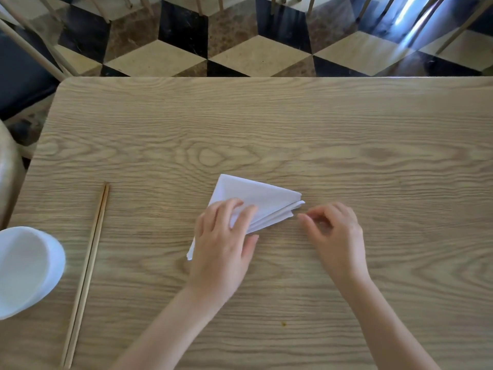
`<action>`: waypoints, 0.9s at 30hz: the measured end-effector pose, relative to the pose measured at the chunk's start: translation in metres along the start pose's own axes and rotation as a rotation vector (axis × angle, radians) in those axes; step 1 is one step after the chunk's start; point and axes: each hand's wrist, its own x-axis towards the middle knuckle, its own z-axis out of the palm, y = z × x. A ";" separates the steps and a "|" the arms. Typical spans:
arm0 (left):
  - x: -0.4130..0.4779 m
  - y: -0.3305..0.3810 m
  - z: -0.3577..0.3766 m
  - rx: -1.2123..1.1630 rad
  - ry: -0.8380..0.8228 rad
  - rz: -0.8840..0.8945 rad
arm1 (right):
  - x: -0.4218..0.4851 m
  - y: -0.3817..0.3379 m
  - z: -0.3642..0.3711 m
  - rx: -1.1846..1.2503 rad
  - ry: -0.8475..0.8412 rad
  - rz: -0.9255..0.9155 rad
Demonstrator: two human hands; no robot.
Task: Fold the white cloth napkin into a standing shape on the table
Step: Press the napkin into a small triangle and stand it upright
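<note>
**Napkin folded flat, left hand pinning it down**

So the white cloth napkin (256,202) is lying flat near the middle of the wooden surface (266,124), folded into a layered triangle-ish shape with its stacked edges fanning out toward the right tip. A good chunk of it is hiding under the left hand (224,247), which is pressing down on the near-left part with fingers spread flat, so that grip is open and just resting on the cloth, not pinching anything. Only a small corner is poking out below the wrist on the left.

The right hand (333,233) is hovering just beside the napkin's right tip, apart from it, fingers curled loosely inward and holding nothing. Thumb and fingertips are a bit blurry, so I can't tell if they're touching each other.

Over on the left, a pair of wooden chopsticks (88,273) is lying lengthwise, well apart from the napkin. A white bowl (26,268) is sitting at the left edge, partly cut off by the frame.

Plenty of bare surface is showing beyond and to the right of the napkin. The far edge is fully visible, with checkered floor (240,57) and chair legs beyond it.
</note>
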 end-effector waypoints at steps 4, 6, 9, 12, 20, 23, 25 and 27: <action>0.020 0.009 0.009 0.020 -0.011 0.094 | -0.010 -0.009 0.015 -0.053 0.015 0.058; 0.032 0.013 0.012 0.055 -0.065 0.132 | -0.009 -0.014 0.021 -0.065 0.023 0.101; 0.043 0.016 0.013 0.094 -0.113 0.157 | -0.007 -0.021 0.027 -0.042 0.062 0.161; 0.046 0.013 0.011 0.065 -0.120 0.187 | -0.007 -0.023 0.029 -0.028 0.070 0.204; 0.058 0.010 0.004 -0.002 -0.110 0.167 | -0.009 -0.024 0.030 0.028 0.074 0.170; 0.057 0.009 0.003 0.005 -0.141 0.192 | -0.010 -0.025 0.032 0.028 0.091 0.159; 0.055 0.009 0.005 0.034 -0.171 0.217 | -0.009 -0.025 0.035 0.014 0.110 0.172; 0.055 0.009 0.006 0.044 -0.171 0.222 | -0.009 -0.026 0.037 0.014 0.139 0.185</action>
